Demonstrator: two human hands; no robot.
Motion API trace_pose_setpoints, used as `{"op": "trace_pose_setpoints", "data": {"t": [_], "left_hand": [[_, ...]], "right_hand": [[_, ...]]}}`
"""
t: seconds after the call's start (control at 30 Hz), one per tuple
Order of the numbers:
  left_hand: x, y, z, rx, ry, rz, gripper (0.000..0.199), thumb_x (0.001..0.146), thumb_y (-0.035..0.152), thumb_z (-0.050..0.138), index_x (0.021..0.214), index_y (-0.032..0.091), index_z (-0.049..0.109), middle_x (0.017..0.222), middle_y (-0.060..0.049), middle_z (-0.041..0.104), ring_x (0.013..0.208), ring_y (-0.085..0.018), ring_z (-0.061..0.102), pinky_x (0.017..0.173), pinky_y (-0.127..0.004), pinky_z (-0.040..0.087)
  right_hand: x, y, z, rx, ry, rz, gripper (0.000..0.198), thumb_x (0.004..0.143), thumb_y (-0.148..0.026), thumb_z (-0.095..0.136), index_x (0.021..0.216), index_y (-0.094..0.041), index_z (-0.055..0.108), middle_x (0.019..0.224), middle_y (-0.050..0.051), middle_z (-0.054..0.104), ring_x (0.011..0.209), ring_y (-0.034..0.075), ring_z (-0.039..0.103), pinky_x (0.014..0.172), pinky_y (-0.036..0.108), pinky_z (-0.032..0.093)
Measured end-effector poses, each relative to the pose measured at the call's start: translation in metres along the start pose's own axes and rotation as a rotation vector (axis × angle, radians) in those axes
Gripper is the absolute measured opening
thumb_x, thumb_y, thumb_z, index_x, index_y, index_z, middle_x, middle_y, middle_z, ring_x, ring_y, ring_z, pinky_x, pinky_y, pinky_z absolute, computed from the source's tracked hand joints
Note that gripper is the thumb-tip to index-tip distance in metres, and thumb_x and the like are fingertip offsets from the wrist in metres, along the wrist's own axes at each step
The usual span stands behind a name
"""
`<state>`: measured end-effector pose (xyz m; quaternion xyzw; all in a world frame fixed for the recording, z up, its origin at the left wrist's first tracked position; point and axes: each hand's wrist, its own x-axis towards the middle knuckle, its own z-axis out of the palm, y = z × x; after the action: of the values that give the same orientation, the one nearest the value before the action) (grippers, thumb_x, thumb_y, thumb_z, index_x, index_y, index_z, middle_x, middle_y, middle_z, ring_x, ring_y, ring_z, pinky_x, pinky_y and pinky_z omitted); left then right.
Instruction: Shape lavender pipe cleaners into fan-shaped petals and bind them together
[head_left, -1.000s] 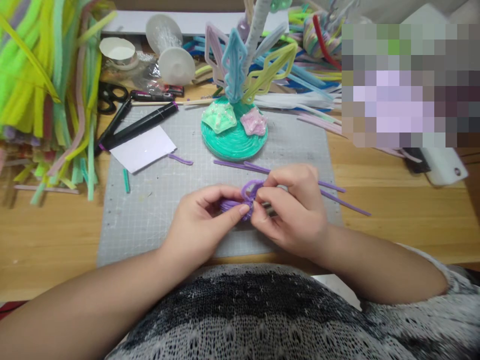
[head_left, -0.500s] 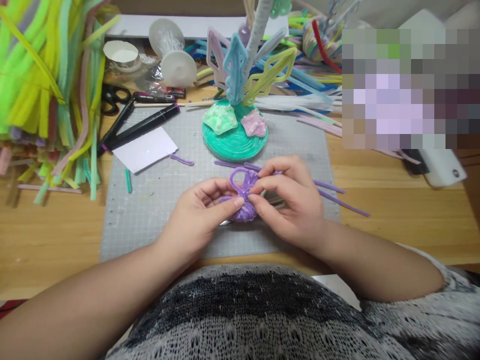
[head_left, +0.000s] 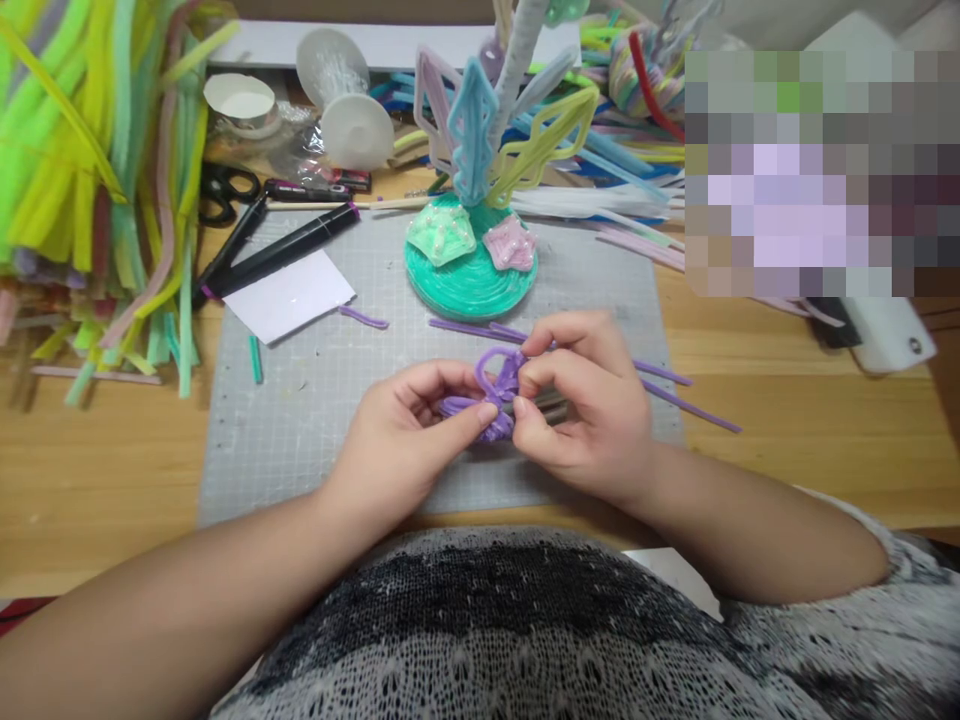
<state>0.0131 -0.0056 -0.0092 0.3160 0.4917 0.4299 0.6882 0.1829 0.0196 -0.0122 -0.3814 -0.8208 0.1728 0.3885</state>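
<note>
At frame centre, observed purple looped piece slightly turned since before, pinched in left hand, hold of nearly closed right hand unclear, suggesting continued shaping.

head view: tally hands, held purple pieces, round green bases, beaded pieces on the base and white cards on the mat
Left hand and right hand: 2
Held purple piece: 1
Round green base: 1
Pale green beaded piece and pink beaded piece: 2
White card on mat: 1
Total: 7
</note>
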Motion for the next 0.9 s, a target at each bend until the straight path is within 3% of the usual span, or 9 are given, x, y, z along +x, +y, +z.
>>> {"op": "trace_pose_setpoints", "data": {"t": [0.5, 0.9], "left_hand": [[-0.0029, -0.0006, 0.0022, 0.129, -0.008, 0.074, 0.014, 0.07, 0.018, 0.076, 0.082, 0.017, 0.071, 0.084, -0.002, 0.073, 0.076, -0.014, 0.064, 0.076, -0.027, 0.053], [0.0016, -0.0021, -0.0018, -0.167, -0.102, -0.143, 0.02, 0.065, 0.021, 0.081, 0.081, 0.017, 0.071, 0.079, -0.001, 0.071, 0.068, -0.01, 0.061, 0.071, -0.024, 0.05]], "right_hand": [[-0.0024, 0.0005, 0.0017, -0.102, 0.011, -0.088, 0.014, 0.071, -0.011, 0.06, 0.071, -0.021, 0.05, 0.091, 0.006, 0.056, 0.086, 0.023, 0.056, 0.072, 0.041, 0.046], [0.0011, -0.0012, -0.0005, 0.049, 0.028, -0.009, 0.013, 0.07, -0.011, 0.058, 0.071, -0.022, 0.051, 0.09, 0.006, 0.054, 0.084, 0.02, 0.056, 0.072, 0.04, 0.05]]}}
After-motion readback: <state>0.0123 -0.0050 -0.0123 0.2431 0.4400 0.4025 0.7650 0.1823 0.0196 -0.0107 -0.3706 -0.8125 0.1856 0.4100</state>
